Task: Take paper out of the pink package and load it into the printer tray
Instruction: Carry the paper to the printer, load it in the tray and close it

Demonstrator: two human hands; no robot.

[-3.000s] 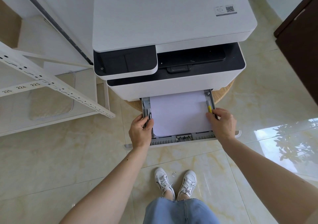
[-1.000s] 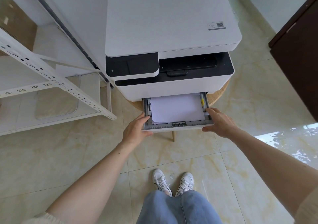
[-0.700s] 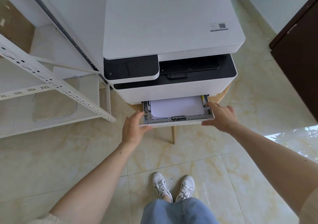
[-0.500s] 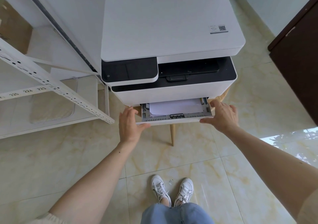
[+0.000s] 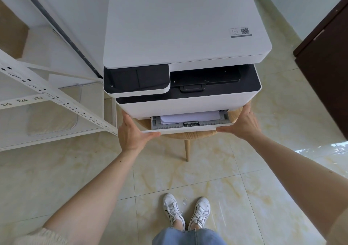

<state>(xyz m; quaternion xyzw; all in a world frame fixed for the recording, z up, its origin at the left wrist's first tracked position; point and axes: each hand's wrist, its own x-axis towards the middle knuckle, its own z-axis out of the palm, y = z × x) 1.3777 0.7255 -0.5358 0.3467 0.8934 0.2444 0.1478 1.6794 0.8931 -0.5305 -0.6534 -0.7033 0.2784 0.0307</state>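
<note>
A white printer (image 5: 184, 28) with a black front panel stands on a round wooden stool (image 5: 190, 135). Its paper tray (image 5: 188, 128) sticks out only a short way at the bottom, and a strip of white paper (image 5: 190, 117) shows inside it. My left hand (image 5: 132, 131) presses flat against the tray's left front corner, thumb under the front edge. At the right front corner my right hand (image 5: 243, 123) does the same with its fingers spread. The pink package is not in view.
A white metal shelf rack (image 5: 43, 92) with numbered labels stands to the left, close to the printer. A dark wooden door (image 5: 327, 71) is at the right. My feet in white shoes (image 5: 186, 211) stand on the glossy tiled floor below the stool.
The tray has slid most of the way into the printer, pushed by both hands on its front corners. Three seconds ago it was pulled far out with my hands on the paper's sides.
</note>
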